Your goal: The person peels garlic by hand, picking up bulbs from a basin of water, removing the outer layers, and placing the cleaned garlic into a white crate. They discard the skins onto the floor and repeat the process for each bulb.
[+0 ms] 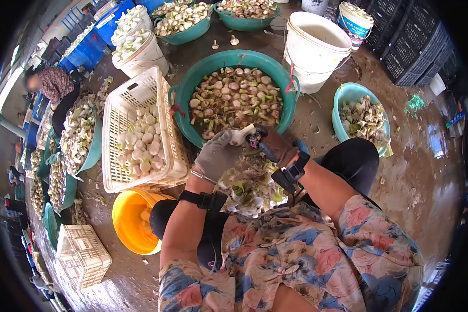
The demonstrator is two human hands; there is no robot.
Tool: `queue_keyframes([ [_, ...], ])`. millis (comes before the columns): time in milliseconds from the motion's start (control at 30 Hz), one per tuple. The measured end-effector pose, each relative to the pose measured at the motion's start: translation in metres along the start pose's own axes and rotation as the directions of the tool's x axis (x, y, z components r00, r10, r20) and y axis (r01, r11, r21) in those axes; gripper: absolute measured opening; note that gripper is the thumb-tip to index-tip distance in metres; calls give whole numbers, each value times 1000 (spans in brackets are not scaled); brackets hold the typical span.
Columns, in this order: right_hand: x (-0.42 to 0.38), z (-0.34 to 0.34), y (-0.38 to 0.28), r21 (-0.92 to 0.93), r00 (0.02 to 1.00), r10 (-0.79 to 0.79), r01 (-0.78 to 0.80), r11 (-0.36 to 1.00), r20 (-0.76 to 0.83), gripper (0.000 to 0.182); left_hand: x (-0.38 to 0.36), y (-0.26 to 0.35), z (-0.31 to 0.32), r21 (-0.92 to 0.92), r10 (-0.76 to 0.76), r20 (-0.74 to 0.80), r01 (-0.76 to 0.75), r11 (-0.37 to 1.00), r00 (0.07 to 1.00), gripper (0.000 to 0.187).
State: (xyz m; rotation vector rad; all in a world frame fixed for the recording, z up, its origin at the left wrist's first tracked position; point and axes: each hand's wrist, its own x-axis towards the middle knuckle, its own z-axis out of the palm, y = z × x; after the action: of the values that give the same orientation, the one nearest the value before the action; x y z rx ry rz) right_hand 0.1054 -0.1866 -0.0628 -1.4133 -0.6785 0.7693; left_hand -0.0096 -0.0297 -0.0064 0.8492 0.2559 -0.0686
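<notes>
My left hand [217, 155], in a grey glove, is closed around a whitish garlic bulb [242, 134] with its stem end toward my right hand. Gloved in dark brown, my right hand [278, 147] grips a small tool with a colourful wrapped handle [255, 139]; its blade or tip is hidden. Both hands meet over the near rim of a green tub [234, 54] full of unpeeled garlic bulbs [234, 96] in dark water. Below my hands, between my knees, lies a heap of garlic peelings and leaves [250, 182].
At left stand a white crate [109, 156] of cleaned bulbs and a yellow bucket [120, 221]. A white bucket [317, 57] and a teal basin of peelings [339, 112] are at right. Black crates [413, 49] stack behind. Another person [60, 86] bends at far left.
</notes>
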Motion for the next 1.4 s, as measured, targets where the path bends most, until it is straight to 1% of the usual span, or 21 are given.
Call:
queue_keyframes([
  [67,-7,12,-19,247,995,-22,47,968,-100,25,-2,4,10,-102,-7,67,14,995,998,37],
  [133,-18,24,-52,281,993,-6,38,959,-114,26,-7,10,33,282,122,-83,-94,955,989,37],
  [233,-16,21,-45,392,992,-18,66,918,-124,27,-6,13,24,505,173,-73,-113,856,982,34],
  [300,-13,17,-32,468,992,-51,100,878,-116,28,-4,21,22,460,96,-176,-5,888,980,31],
  [367,-15,23,-37,532,972,186,-83,843,-142,27,1,19,17,403,15,-274,101,910,961,28],
  [433,-11,28,-39,434,970,184,-98,895,-161,21,11,4,11,999,653,-13,-25,49,757,29],
  [467,-10,29,-41,329,967,174,-105,938,-188,16,11,0,12,984,681,153,-175,-38,716,27],
  [500,-11,30,-43,329,967,174,-105,939,-188,16,11,-3,12,984,681,153,-175,-37,716,27],
  [600,-12,30,-33,509,989,106,-36,860,-108,16,12,-5,11,783,363,-83,-165,600,928,29],
  [667,-3,21,-7,-26,955,-295,294,955,-32,14,10,-1,17,606,289,-162,-137,784,943,27],
  [733,-1,10,0,-279,979,-172,137,951,-107,15,5,4,18,186,112,-168,-80,979,979,21],
  [800,-3,3,4,-598,985,1,-106,794,-173,20,7,5,15,72,167,-122,-159,985,978,22],
  [1033,-30,40,30,-727,911,203,138,672,359,20,-14,36,3,-27,233,-71,-235,972,970,21],
  [1067,-25,38,23,-772,873,304,120,625,382,24,-25,50,-7,142,338,-65,-327,935,939,23],
  [1100,-23,35,20,-815,826,407,103,570,390,29,-38,65,-17,301,431,-39,-401,865,901,25],
  [1167,-18,34,33,-813,878,341,88,576,337,38,-84,104,-35,977,697,-43,-115,177,716,24],
  [1200,-15,36,32,-803,876,336,91,589,346,40,-104,121,-42,685,664,-306,-326,651,682,23],
  [1233,-13,36,32,-792,874,330,95,604,357,42,-127,133,-49,715,723,-361,-324,620,588,25],
  [1300,-8,37,49,-752,868,317,94,652,383,40,-186,151,-90,945,749,-220,-53,322,625,24],
  [1367,-1,37,31,-747,935,230,52,663,270,39,-224,149,-142,823,688,-526,95,560,500,26],
  [1400,12,31,36,-742,933,240,43,669,269,39,-229,149,-150,851,741,-513,147,504,433,28],
])
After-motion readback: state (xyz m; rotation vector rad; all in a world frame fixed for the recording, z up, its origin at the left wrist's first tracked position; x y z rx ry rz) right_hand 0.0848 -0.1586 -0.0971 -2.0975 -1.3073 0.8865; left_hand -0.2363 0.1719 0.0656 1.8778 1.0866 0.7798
